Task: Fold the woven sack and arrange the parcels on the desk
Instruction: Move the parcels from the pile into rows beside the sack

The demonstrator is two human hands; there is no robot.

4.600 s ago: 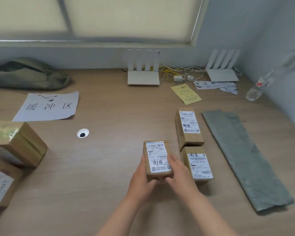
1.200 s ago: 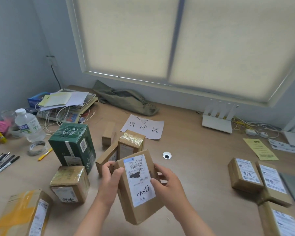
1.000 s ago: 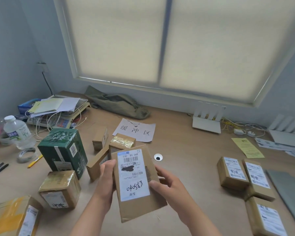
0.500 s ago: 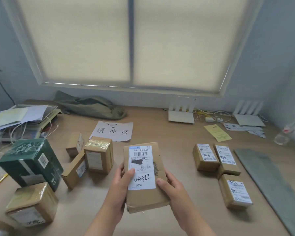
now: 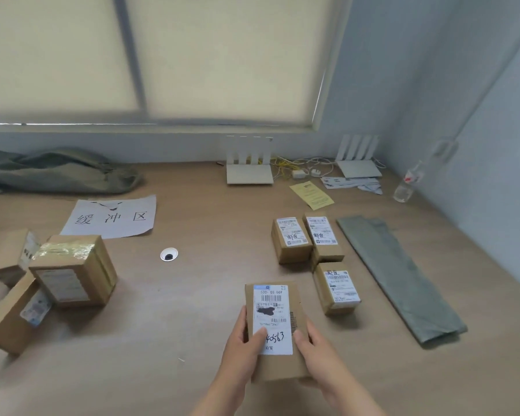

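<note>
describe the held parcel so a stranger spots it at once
Find the folded grey sack on the desk's right, three small parcels beside it. Nearer the person, the left hand and right hand grip a larger parcel, its label handwritten with digits.

- The held parcel [image 5: 275, 313] has its lower corners hidden under the left hand [image 5: 242, 346] and right hand [image 5: 315, 352]; a black smear covers part of its label.
- The cardboard boxes [image 5: 72, 271] at left are blurred, their labels unreadable.
- The olive bag [image 5: 57, 172] runs off the left edge.
- The clear bottle [image 5: 407, 184] is too blurred to read.
</note>
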